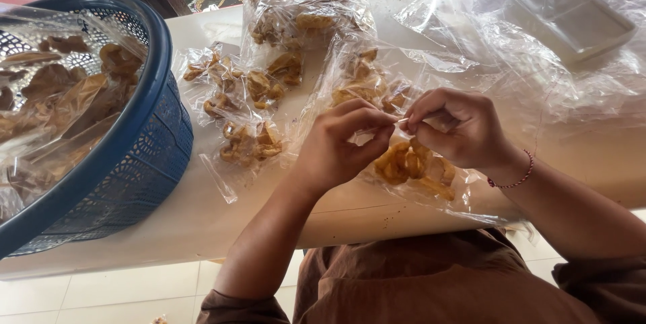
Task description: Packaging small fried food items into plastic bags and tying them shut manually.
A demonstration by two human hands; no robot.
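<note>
Your left hand and right hand are both pinched shut on the mouth of a clear plastic bag of fried snacks, fingertips almost meeting above it. The bag rests on the white table near its front edge, right under your hands. Just left of it lie several filled small bags. A blue plastic basket with more snack bags sits at the table's left end. Loose clear plastic sheeting is piled far right

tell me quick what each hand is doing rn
Left hand: pinched shut on the clear snack bag.
Right hand: pinched shut on the same bag's top.
</note>
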